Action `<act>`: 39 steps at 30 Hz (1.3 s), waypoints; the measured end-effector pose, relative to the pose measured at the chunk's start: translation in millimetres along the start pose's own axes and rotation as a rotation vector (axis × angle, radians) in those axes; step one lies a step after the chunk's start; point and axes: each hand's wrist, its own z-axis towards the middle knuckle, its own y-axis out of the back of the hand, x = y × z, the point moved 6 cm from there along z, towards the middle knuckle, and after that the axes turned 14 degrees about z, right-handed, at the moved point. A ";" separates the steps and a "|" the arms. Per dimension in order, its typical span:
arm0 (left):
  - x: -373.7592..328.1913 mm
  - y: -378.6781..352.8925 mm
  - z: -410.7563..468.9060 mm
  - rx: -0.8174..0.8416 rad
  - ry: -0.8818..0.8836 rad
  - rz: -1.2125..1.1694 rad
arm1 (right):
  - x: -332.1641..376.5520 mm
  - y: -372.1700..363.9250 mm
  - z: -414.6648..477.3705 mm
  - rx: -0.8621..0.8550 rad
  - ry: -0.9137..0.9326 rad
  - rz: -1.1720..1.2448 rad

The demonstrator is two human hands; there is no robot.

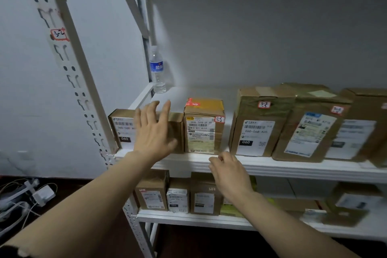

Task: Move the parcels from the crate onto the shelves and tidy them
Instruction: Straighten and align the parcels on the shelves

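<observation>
gap between parcels point(204, 126), bottle point(158, 70) behind
</observation>
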 end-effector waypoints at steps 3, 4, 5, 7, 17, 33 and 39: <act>-52.7 36.0 11.4 -0.109 -0.194 -0.221 | -28.2 22.0 -13.0 -0.044 -0.044 0.021; -71.5 49.0 16.4 -0.135 -0.256 -0.285 | -38.2 28.6 -16.1 -0.057 -0.064 0.028; -89.8 60.2 22.8 -0.155 -0.309 -0.334 | -47.8 34.9 -18.6 -0.068 -0.082 0.032; -122.1 79.5 37.9 -0.145 -0.378 -0.391 | -65.7 46.6 -23.0 -0.079 -0.111 0.033; -175.6 90.5 75.6 0.222 -0.450 -0.365 | -104.5 68.4 -28.4 0.051 -0.090 0.068; -151.9 89.0 85.6 0.299 -0.423 -0.332 | -89.2 39.7 -14.7 0.175 -0.074 0.095; -150.3 91.5 85.4 0.290 -0.426 -0.313 | -89.0 37.1 -14.8 0.173 -0.089 0.094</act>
